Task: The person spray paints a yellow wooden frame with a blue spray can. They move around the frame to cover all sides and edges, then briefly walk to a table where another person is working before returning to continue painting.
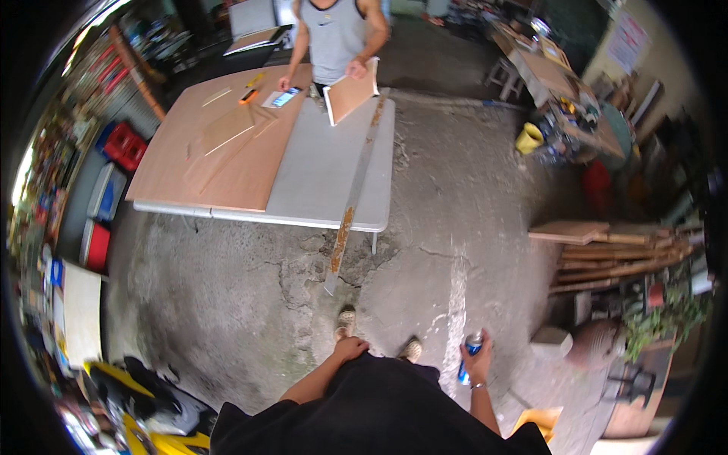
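My right hand (476, 356) is wrapped around a blue-and-silver can (466, 370) at the lower right. My left hand (350, 349) has curled fingers at the edge of my dark clothing (379, 409); what it holds, if anything, is hidden. Ahead stands a folding table (318, 167), partly covered by a large plywood sheet (167, 159) with strips, a yellow-and-black tool and a phone on it. A long metal straightedge (355, 189) lies across its right part and juts past the front edge. Behind the table, a person (334, 34) holds a framed board (350, 95).
A yellow-and-black scooter (136, 394) is at lower left, plastic bins (125, 144) along the left. A cluttered bench (546, 68), yellow bucket (528, 138), timber poles (607, 258), a large clay pot (591, 341) and plants (648, 326) line the right. Cracked concrete floor (227, 288) lies before me.
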